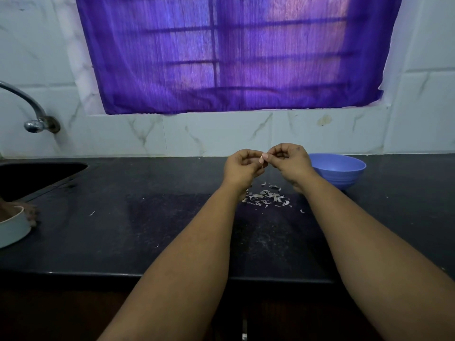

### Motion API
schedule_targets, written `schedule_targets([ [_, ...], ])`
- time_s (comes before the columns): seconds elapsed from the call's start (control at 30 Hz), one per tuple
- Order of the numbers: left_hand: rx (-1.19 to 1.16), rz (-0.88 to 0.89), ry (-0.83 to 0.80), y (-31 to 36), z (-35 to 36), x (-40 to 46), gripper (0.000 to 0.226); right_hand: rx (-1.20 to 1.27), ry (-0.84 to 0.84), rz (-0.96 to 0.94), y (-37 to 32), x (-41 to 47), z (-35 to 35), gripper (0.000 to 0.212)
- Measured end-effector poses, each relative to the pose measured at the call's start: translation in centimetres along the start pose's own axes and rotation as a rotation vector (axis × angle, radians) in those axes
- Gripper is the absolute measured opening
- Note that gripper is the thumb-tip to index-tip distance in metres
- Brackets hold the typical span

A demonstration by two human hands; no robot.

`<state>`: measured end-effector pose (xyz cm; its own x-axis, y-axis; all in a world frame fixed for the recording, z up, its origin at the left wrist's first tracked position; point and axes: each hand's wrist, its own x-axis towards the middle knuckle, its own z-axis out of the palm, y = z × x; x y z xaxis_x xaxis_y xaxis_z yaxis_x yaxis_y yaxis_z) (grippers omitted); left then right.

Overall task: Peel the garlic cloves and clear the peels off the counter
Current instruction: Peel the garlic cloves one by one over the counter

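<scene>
Left hand (242,166) and right hand (289,159) both pinch one garlic clove (262,158), held above the bench (147,205). Risk — skin tearing free could fall wide of the peels (264,199) or into the blue bowl (341,171); a loosened grip drops the clove.

Purple curtain (236,52) covers the window above the marbled tile wall (221,134).

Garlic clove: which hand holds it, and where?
Both hands: left hand and right hand pinch the small garlic clove between fingertips; exact ends unclear.
</scene>
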<state>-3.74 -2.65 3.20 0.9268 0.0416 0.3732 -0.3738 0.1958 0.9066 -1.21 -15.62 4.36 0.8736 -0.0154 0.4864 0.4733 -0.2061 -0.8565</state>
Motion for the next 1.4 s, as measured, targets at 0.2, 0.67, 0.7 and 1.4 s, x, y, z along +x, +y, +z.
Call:
schedule_targets([
  [0.2, -0.019, -0.005, -0.014, 0.08, 0.02, -0.08, 0.010, 0.017, 0.006, -0.019, -0.06, -0.13, -0.01, 0.014],
  [0.67, -0.011, -0.004, -0.007, 0.28, 0.06, -0.30, 0.012, -0.056, -0.023, -0.029, -0.09, -0.33, 0.19, 0.014],
  [0.7, -0.012, 0.000, -0.005, 0.28, 0.06, -0.29, 0.013, -0.046, -0.011, -0.029, -0.02, -0.25, 0.22, 0.014],
  [1.4, -0.004, 0.017, 0.014, 0.17, 0.07, -0.14, 0.008, -0.040, -0.022, -0.009, 0.33, 0.03, 0.27, 0.009],
])
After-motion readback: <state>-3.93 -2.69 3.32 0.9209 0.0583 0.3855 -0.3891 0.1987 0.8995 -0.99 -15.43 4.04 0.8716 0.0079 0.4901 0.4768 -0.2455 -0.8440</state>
